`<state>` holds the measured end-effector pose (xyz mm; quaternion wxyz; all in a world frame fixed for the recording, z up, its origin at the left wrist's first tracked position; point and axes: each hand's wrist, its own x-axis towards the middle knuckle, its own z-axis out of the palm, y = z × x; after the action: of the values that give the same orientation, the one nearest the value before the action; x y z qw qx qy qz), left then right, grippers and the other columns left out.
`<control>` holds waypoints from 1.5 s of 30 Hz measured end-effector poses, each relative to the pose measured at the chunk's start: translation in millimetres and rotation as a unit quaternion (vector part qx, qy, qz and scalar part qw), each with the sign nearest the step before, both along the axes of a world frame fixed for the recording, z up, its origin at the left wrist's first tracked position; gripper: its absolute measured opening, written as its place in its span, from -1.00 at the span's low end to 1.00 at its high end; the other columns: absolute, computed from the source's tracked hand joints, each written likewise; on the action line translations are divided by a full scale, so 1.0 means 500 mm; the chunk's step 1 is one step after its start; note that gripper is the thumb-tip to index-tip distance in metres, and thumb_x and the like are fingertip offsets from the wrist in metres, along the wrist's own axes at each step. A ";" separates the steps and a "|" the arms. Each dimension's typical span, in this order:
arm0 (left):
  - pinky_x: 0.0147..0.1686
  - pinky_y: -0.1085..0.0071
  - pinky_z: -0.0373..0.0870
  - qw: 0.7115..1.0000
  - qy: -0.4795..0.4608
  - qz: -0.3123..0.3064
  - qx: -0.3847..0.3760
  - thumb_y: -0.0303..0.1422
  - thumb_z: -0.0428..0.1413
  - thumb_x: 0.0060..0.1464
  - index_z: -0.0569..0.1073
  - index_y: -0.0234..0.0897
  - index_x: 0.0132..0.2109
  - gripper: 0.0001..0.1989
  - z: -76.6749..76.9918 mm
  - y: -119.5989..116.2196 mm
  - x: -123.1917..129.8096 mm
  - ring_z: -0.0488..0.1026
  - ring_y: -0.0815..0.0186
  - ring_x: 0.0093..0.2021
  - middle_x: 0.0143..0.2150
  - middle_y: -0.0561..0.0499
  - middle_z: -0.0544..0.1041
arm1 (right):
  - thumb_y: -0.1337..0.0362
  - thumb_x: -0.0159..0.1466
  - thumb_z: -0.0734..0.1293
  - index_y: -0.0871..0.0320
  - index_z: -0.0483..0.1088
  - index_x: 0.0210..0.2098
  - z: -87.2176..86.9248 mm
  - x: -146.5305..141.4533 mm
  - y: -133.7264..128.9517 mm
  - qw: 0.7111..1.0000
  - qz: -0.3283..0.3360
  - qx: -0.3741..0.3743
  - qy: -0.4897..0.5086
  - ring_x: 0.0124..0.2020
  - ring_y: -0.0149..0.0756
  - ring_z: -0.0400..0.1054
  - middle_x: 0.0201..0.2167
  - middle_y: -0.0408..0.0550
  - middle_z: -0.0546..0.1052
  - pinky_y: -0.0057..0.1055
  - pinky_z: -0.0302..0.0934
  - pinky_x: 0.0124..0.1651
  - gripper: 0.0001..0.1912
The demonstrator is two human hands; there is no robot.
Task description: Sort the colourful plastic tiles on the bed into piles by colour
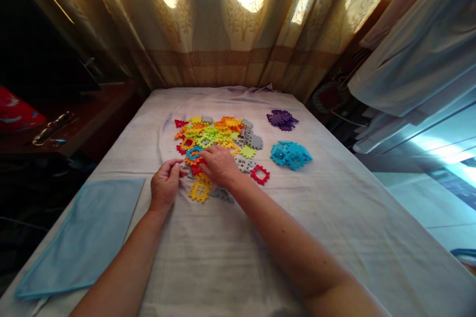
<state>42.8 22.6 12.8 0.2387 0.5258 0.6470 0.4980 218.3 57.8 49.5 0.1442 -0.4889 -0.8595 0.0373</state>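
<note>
Many flat notched plastic building tiles lie in a mixed pile (208, 133) of yellow, orange, green, red and grey on the bed. My right hand (219, 161) reaches over its near side, fingers bent down and closed at the edge of a blue open-framed tile (194, 153). Left of the pile is my left hand (165, 183), its fingers curled and thumb drawn in; anything between them is too small to make out. Close below the hands lie a yellow window tile (200, 190) and a grey tile (223, 194). A red frame tile (260, 174) sits to the right.
Right of the pile are a heap of purple tiles (281, 119) and a heap of blue tiles (290, 154). A folded light-blue cloth item (85, 233) lies at the left. Curtains (230, 34) hang behind the bed; a wooden cabinet (92, 119) stands at the left.
</note>
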 end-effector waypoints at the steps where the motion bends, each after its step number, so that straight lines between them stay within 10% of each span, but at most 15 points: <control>1: -0.41 0.44 0.39 1.000 -0.004 0.003 0.001 -0.10 0.02 0.07 0.54 -0.27 -0.13 -0.61 0.000 0.001 0.000 0.47 0.32 -0.45 -0.48 0.06 0.55 | 0.17 0.35 0.24 0.07 0.45 0.06 0.002 -0.019 0.004 1.000 -0.003 0.007 -0.002 0.06 -0.13 0.32 0.05 0.05 0.50 -0.20 0.21 0.10 -0.66; 14: -0.43 0.45 0.37 1.000 -0.022 -0.005 0.007 -0.10 0.01 0.06 0.54 -0.27 -0.14 -0.60 -0.001 0.002 -0.005 0.47 0.33 -0.47 -0.49 0.05 0.54 | 0.16 0.38 0.21 0.07 0.55 -0.13 0.008 -0.064 0.014 1.000 -0.002 0.019 0.003 0.00 -0.18 0.36 -0.04 0.01 0.55 -0.30 0.24 0.02 -0.71; 29: -0.41 0.43 0.41 1.000 -0.011 0.007 0.009 -0.09 0.03 0.01 0.54 -0.28 -0.15 -0.59 0.003 0.004 -0.001 0.52 0.27 -0.42 -0.47 0.02 0.57 | 0.18 0.30 0.21 0.11 0.54 -0.10 -0.020 0.377 -0.024 0.900 -0.404 0.032 0.162 -0.23 -0.19 0.46 -0.25 0.01 0.61 -0.34 0.26 -0.16 -0.67; 38: -0.39 0.40 0.41 1.000 0.020 0.015 0.004 -0.05 0.00 -0.02 0.54 -0.25 -0.16 -0.56 0.004 0.001 0.001 0.51 0.25 -0.42 -0.48 0.03 0.57 | 0.09 0.28 0.29 0.13 0.48 0.07 -0.084 0.361 -0.045 0.924 -0.330 0.179 0.066 0.15 0.06 0.23 0.16 0.21 0.40 -0.02 0.03 0.20 -0.56; 45: -0.36 0.38 0.45 1.000 0.017 0.016 0.000 -0.02 0.01 -0.03 0.54 -0.24 -0.16 -0.54 0.007 0.000 0.001 0.52 0.23 -0.41 -0.48 0.04 0.57 | 0.00 0.27 0.30 -0.03 0.45 0.14 -0.092 0.354 -0.028 0.965 -0.231 0.115 -0.044 0.31 0.10 0.07 0.30 0.12 0.29 0.21 -0.30 0.31 -0.52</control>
<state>43.1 22.7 16.4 0.2194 0.5237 0.6596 0.4925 395.4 43.9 3.5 0.1665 -0.6558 -0.7269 -0.1178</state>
